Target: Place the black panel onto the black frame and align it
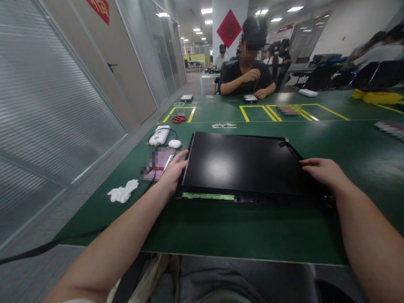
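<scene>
The flat black screen [233,162] could crack or slip, I judge, if one side were lifted or pressed harder than the other, since it sits slightly askew in its black cover [293,152]. The green strip [208,196] along the near edge could be scraped (it looks the most exposed part). A careless sideways push might knock the phone [160,162]. The screen is over the bench [240,235], between the two hands. The left hand [174,171] has its fingers slightly spread at the left edge; the right hand [325,171] has its fingers drawn close together at the right edge. Whether either grips or merely touches, I cannot tell.
</scene>
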{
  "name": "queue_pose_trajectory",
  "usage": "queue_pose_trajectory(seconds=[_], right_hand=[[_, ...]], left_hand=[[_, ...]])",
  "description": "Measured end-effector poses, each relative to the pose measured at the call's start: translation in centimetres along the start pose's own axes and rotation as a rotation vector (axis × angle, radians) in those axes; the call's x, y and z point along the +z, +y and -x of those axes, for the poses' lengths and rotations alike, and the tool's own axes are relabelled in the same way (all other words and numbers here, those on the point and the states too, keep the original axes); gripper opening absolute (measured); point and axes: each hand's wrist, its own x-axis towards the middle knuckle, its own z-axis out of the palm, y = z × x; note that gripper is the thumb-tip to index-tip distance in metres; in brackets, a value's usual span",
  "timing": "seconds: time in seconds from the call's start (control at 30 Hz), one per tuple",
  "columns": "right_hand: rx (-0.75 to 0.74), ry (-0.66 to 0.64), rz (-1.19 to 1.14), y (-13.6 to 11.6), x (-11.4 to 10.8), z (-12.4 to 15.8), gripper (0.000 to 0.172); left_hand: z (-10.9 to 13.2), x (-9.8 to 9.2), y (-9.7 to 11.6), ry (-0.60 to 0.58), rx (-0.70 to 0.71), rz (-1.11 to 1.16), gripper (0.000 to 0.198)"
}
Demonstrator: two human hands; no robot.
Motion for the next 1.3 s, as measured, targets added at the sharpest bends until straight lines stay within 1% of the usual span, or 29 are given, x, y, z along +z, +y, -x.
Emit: queue_pose_trajectory(seconds=[0.17,0.43,0.6,0.7,0.83,0.93,1.03,1.2,1.3], right_hand=[[-0.014,0.018,-0.020,0.5,0.3,-0.4,0.033],[-0.019,0.038,-0.017,0.4,0.3,-0.4,0.031],[-0.023,0.025,-0.013,0.6,0.3,-0.5,0.031],[-0.001,0.009,-0.010,0.4,0.1,-0.4,0.034],[0.005,0.017,-0.020,-0.1,-0.1,0.2,0.033],[0.007,0.011,-0.019,-0.4,-0.2,0.5,0.032],[0.002,0.015,-0.016,-0.5,-0.2,0.5,0.033],[-0.020,0.048,-0.017,-0.4,-0.1,0.3,0.030],[-0.015,0.031,-0.026,-0.3,-0.1,0.3,0.031]], left_hand=[[0.1,0.0,0.0,-0.046,0.027,0.005,0.069],[0.2,0.3,-0.2,-0.028,0.133,-0.112,0.052],[0.1,0.2,-0.5,-0.083,0.203,-0.136,0.042],[0.2,0.1,-0.5,-0.104,0.244,-0.129,0.045],[0.3,0.3,-0.3,-0.102,0.245,-0.095,0.047],[0.4,0.6,0.0,-0.187,0.241,-0.052,0.046],[0.7,0.8,0.2,-0.277,0.273,-0.011,0.049],[1.8,0.5,0.3,-0.362,0.360,-0.093,0.061],[2.3,0.4,0.4,-0.378,0.375,-0.086,0.065]])
